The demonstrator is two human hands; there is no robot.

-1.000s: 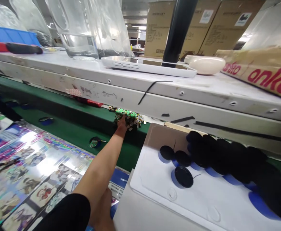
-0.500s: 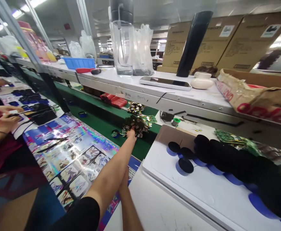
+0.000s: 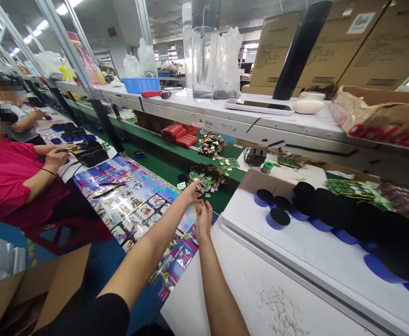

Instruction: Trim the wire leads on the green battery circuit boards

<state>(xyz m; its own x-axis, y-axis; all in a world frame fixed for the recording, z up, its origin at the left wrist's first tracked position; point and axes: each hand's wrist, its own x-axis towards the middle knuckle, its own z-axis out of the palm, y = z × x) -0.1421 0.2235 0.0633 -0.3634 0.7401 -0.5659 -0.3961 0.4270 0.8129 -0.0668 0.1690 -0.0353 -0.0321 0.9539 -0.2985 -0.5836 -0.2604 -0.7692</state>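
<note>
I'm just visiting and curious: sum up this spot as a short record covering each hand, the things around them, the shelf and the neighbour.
Left hand: beside the heap of green circuit boards; grip unclear
Right hand: fingers curled, close to the left hand; contents too small to tell
On white rectangular tray: round black-topped blue cups
On long white shelf: clear plastic bottle, blue plastic bin, white-edged phone
Neighbour: person in bright pink shirt, seated leftward

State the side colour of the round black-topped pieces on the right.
The round pieces have blue sides, clearest in the head view.
</note>
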